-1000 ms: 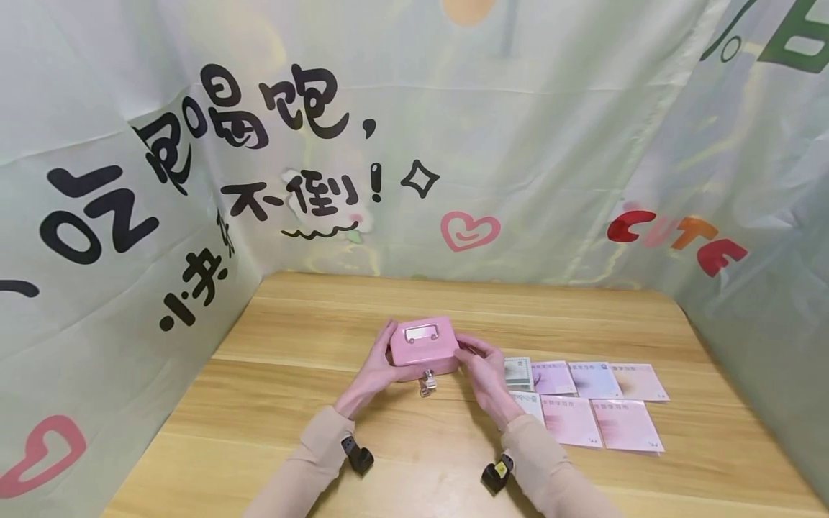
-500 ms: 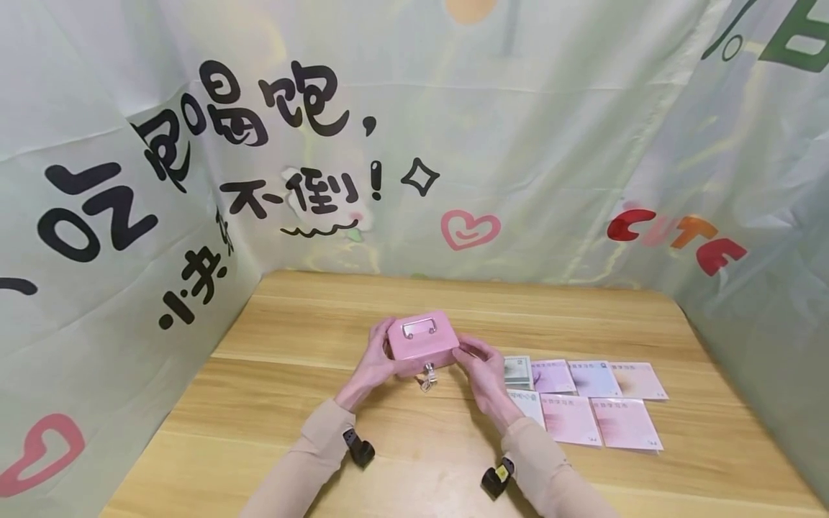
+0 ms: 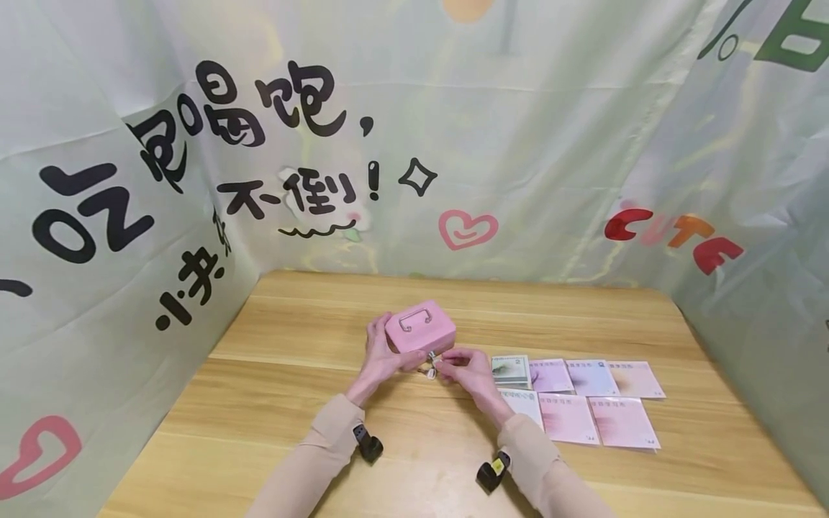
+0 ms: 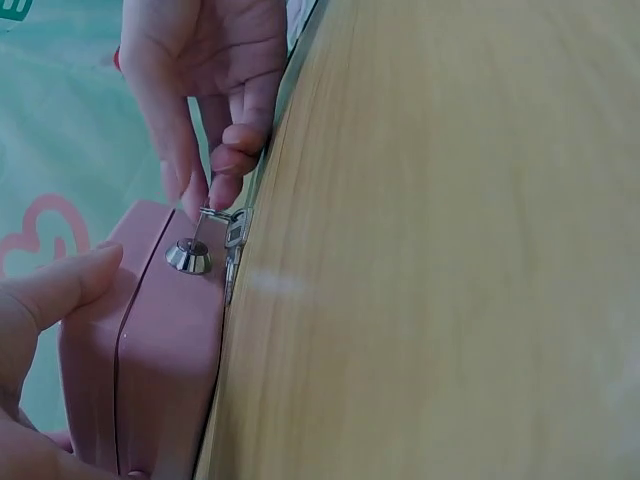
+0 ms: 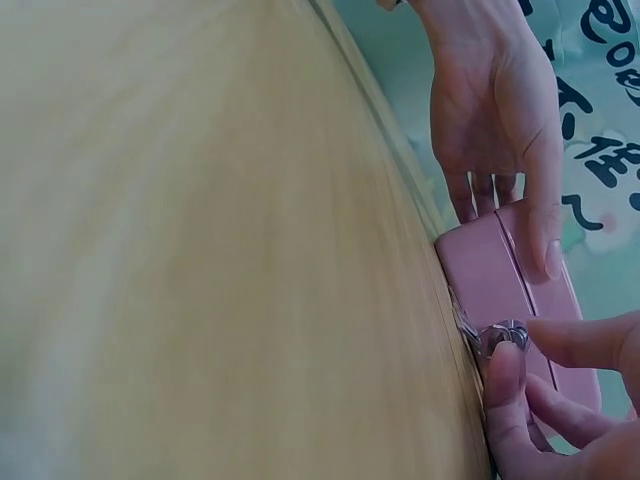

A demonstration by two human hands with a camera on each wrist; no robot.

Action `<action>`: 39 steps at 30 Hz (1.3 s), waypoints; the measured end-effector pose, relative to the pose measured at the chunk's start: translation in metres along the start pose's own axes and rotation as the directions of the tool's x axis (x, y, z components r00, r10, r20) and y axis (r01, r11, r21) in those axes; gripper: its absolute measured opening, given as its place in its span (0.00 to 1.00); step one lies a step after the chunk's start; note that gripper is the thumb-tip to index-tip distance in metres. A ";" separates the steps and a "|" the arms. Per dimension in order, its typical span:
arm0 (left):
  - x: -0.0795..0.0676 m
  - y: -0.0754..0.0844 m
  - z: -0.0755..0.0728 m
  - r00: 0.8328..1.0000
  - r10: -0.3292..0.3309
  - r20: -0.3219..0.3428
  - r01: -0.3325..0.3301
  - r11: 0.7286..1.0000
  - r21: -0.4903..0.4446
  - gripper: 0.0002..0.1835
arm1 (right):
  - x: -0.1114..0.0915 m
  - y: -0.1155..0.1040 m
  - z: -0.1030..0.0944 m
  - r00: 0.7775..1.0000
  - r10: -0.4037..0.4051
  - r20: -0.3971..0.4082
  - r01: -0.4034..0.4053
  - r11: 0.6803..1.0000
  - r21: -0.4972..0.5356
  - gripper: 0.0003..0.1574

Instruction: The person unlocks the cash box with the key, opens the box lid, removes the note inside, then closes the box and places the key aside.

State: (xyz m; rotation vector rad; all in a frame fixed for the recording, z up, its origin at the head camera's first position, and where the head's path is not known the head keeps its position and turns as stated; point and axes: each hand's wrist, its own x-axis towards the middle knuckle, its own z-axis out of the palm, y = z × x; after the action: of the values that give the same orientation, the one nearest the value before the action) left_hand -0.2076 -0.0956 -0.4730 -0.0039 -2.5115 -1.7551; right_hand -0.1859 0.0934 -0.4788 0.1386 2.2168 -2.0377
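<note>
A small pink cash box [image 3: 424, 332] with a wire handle on its lid sits on the wooden table. My left hand [image 3: 378, 362] holds its left side, thumb along the front near the lid seam. In the left wrist view, a round silver lock [image 4: 188, 258] stands out from the front wall with a key [image 4: 198, 226] in it. The thumb and index finger of my right hand [image 3: 470, 370] pinch this key. From it hang a ring and a spare key [image 4: 236, 228], close to the tabletop.
To the right of my right hand, several banknotes lie in two rows, among them a green one [image 3: 510, 369], a purple one [image 3: 550, 375] and a pink one [image 3: 624, 423]. A printed curtain [image 3: 537, 144] surrounds the table [image 3: 311, 446] at the back and sides.
The box has turned and shifted slightly back. My right hand has left the box's right side and come to the front, where it now pinches the key. My left hand stays on the box.
</note>
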 end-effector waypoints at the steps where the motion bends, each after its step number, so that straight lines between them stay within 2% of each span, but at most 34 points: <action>1: 0.000 0.000 0.000 1.000 0.000 0.000 0.000 1.000 0.002 0.60 | 0.001 0.001 0.001 1.000 -0.005 -0.006 0.005 1.000 -0.024 0.17; 8: 0.000 0.000 0.000 1.000 -0.005 0.009 0.005 1.000 -0.001 0.61 | 0.007 0.002 0.005 0.998 -0.018 -0.052 0.010 0.988 -0.155 0.10; 15: 0.001 0.000 0.000 1.000 0.002 0.006 -0.002 1.000 0.001 0.61 | 0.007 0.002 0.006 0.987 -0.144 -0.065 0.117 0.944 -0.307 0.06; 20: -0.001 0.000 0.000 1.000 0.001 0.009 -0.001 1.000 0.000 0.61 | 0.008 0.003 0.007 0.983 -0.173 -0.060 0.139 0.920 -0.366 0.06; 24: -0.001 -0.001 0.000 1.000 -0.006 0.012 0.006 1.000 -0.003 0.61 | 0.010 0.005 0.010 0.975 -0.216 -0.040 0.179 0.887 -0.425 0.07; 27: -0.001 -0.001 0.000 1.000 -0.014 0.015 0.014 1.000 -0.013 0.61 | 0.012 0.006 0.013 0.961 -0.277 -0.030 0.232 0.855 -0.464 0.08; 31: -0.002 -0.001 0.000 1.000 -0.019 0.020 0.020 0.999 -0.029 0.60 | 0.015 0.007 0.017 0.948 -0.316 -0.045 0.248 0.817 -0.521 0.08; 34: -0.002 -0.001 0.000 1.000 -0.012 0.019 0.013 0.999 -0.031 0.60 | 0.016 0.008 0.018 0.943 -0.328 -0.057 0.245 0.799 -0.548 0.08; 39: -0.001 -0.001 -0.001 1.000 -0.005 0.019 0.005 1.000 -0.019 0.60 | 0.015 0.008 0.019 0.920 -0.387 -0.059 0.286 0.767 -0.574 0.07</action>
State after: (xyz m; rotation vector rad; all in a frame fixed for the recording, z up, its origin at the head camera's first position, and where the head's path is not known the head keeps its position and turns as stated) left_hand -0.2068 -0.0967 -0.4735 -0.0149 -2.5096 -1.7895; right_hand -0.1989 0.0752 -0.4904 -0.1652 3.0375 -1.4433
